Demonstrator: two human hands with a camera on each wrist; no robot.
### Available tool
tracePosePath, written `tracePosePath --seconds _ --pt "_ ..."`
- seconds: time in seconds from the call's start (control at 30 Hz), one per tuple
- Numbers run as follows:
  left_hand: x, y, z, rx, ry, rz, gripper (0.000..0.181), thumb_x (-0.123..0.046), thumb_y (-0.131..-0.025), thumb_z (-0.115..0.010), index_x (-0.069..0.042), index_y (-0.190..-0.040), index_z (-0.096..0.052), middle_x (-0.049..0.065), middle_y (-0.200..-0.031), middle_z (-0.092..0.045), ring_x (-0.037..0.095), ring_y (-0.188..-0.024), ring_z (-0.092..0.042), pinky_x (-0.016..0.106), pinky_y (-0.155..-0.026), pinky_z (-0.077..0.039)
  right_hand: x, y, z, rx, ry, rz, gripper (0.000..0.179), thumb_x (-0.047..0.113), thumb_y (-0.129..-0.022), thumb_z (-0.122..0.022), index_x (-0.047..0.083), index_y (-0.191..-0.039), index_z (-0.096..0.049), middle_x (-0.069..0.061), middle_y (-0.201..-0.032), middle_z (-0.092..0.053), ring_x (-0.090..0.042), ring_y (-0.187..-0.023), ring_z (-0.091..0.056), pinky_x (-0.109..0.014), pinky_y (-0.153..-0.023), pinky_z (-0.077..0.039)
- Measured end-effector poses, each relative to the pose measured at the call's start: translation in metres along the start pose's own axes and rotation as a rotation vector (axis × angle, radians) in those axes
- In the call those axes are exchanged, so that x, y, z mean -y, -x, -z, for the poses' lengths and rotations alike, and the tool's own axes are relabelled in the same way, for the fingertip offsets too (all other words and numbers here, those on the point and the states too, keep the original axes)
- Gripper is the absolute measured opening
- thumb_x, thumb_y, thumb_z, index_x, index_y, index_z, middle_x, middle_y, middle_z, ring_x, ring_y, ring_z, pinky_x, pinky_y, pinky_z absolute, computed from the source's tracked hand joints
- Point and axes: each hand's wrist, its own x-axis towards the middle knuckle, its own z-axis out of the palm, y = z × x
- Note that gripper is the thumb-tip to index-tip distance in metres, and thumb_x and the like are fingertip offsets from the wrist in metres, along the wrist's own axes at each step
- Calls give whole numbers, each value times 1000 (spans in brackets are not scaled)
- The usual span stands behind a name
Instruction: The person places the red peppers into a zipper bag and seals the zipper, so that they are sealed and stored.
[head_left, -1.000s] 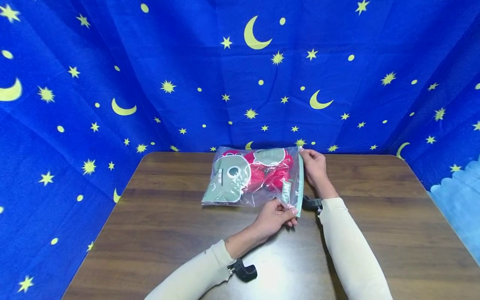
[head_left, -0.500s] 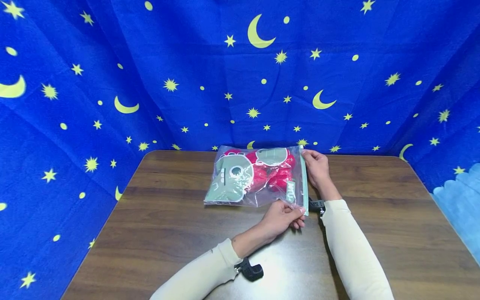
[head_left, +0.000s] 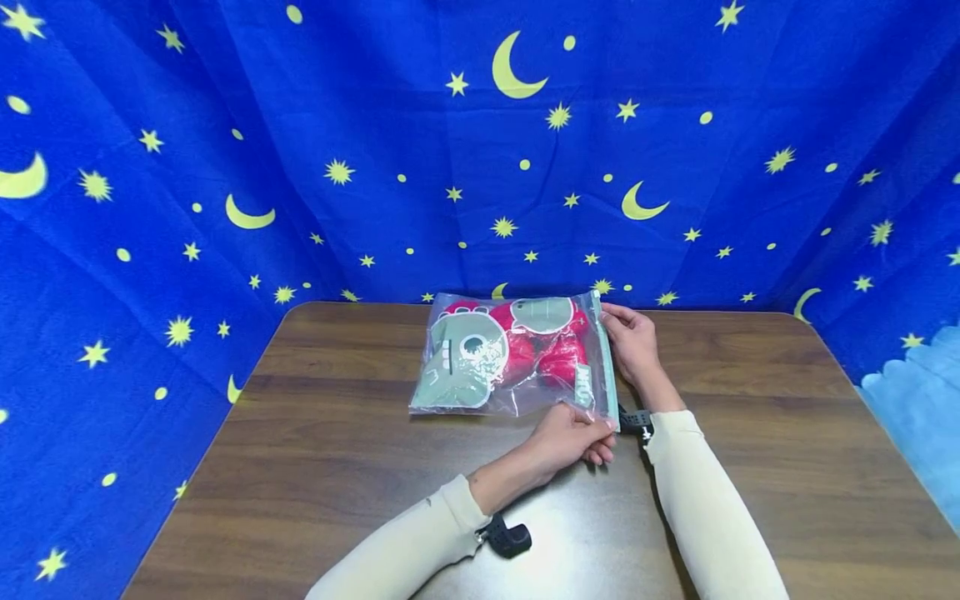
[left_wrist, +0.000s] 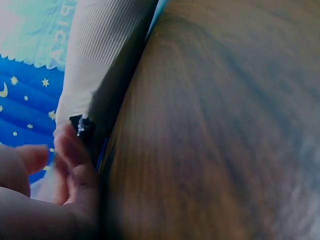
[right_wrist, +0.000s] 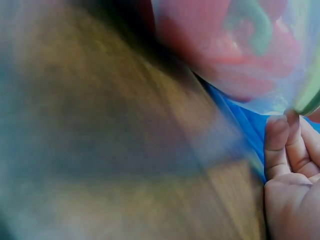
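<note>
A clear plastic zip bag [head_left: 525, 400] lies on its side near the table's back edge, printed with pale green one-eyed monster faces [head_left: 465, 358]. Soft red contents [head_left: 562, 362] show through it. Its mint-green zip strip [head_left: 608, 367] runs down the right end. My left hand [head_left: 566, 437] pinches the near corner of that strip between thumb and fingers. At the far corner, my right hand [head_left: 633, 342] pinches the strip's other end; in the right wrist view its fingertips [right_wrist: 277, 131] meet the green edge. The left wrist view shows mainly curled fingers [left_wrist: 75, 150].
The brown wooden table [head_left: 300, 467] extends on both sides of the bag. A blue curtain [head_left: 390, 108] with yellow moons and stars hangs right behind it. Each wrist carries a black camera mount, such as the left one [head_left: 508, 537]. A light blue cloth [head_left: 918, 408] hangs at the right.
The near corner of the zip strip has shifted slightly right with my left hand, and the bag's zip end looks flatter and straighter. My right hand stays at the far corner.
</note>
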Motion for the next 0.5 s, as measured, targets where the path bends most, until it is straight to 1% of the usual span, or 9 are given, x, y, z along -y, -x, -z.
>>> tracePosePath --seconds 0.07,0.13,0.2,0.27,0.33,0.4,0.5 --pt "0 4 1 58 -67 26 23 -8 -102 -69 14 -103 -74 21 -85 -77 6 -58 -67 17 -53 -54 -1 5 3 11 26 -14 39 4 -104 -63 -19 -136 -58 8 -93 -74 -3 -85 -67 -16 -74 -59" --pt "-1 8 2 130 -132 49 20 -7 -101 -69 12 -105 -75 15 -84 -78 7 -60 -68 18 -53 -55 0 10 5 10 60 -23 39 5 -104 -62 -17 -136 -59 9 -95 -72 -3 -86 -66 -16 -75 -58" --pt "-6 13 5 198 -204 64 20 -7 -102 -68 10 -106 -76 12 -84 -78 8 -60 -68 20 -52 -54 2 15 5 10 114 -17 39 6 -105 -61 -16 -136 -60 9 -95 -71 -3 -86 -65 -16 -74 -58" --pt "-12 17 9 240 -275 60 18 -7 -101 -68 7 -106 -77 13 -85 -78 9 -61 -68 21 -51 -53 3 19 5 16 166 -2 38 8 -105 -61 -14 -135 -61 10 -95 -69 -3 -85 -64 -15 -73 -57" --pt "-19 20 15 252 -362 30 15 -9 -101 -69 4 -103 -77 11 -83 -78 8 -60 -67 20 -51 -52 4 22 5 28 208 16 37 8 -104 -61 -14 -134 -62 10 -93 -69 -3 -83 -64 -16 -71 -56" --pt "-28 22 22 251 -439 -13 13 -9 -100 -69 2 -101 -76 13 -83 -77 10 -60 -67 21 -51 -51 5 25 8 54 227 26 37 8 -104 -60 -15 -134 -61 10 -92 -69 -3 -82 -63 -16 -71 -56" --pt "-47 24 35 232 -529 -88 9 -8 -101 -70 -1 -102 -75 17 -87 -76 12 -62 -68 28 -53 -57 7 29 13 97 242 26 38 9 -106 -59 -14 -136 -59 9 -94 -69 -4 -81 -64 -17 -74 -57"
